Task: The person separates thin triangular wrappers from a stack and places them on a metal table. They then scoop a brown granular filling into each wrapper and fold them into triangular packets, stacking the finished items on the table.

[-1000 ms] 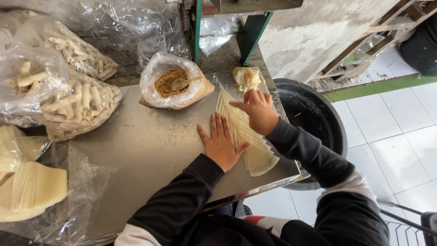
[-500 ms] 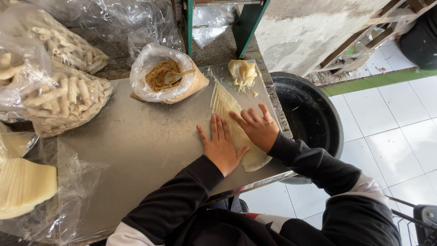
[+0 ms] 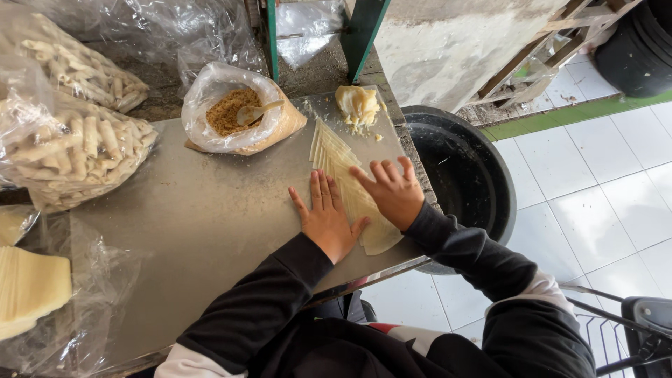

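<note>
A fanned row of thin pale pastry sheets (image 3: 343, 164) lies on the steel table (image 3: 196, 217), near its right edge. My left hand (image 3: 325, 217) rests flat on the near end of the sheets, fingers spread. My right hand (image 3: 392, 190) lies flat just to the right, fingers apart, pressing on the same sheets. Both arms wear black sleeves. Beyond the sheets sits a lump of pale yellow paste (image 3: 358, 105). A clear bag of brown crumbly filling (image 3: 234, 112) with a spoon in it stands at the back.
Clear bags of rolled pastry sticks (image 3: 77, 150) lie at the left. A stack of pale sheets in plastic (image 3: 31, 290) sits at the near left. A black tub (image 3: 462, 175) stands on the white tiled floor to the right of the table.
My right hand has slid down the fanned sheets toward me, ending beside my left hand. The left hand has stayed flat in place.
</note>
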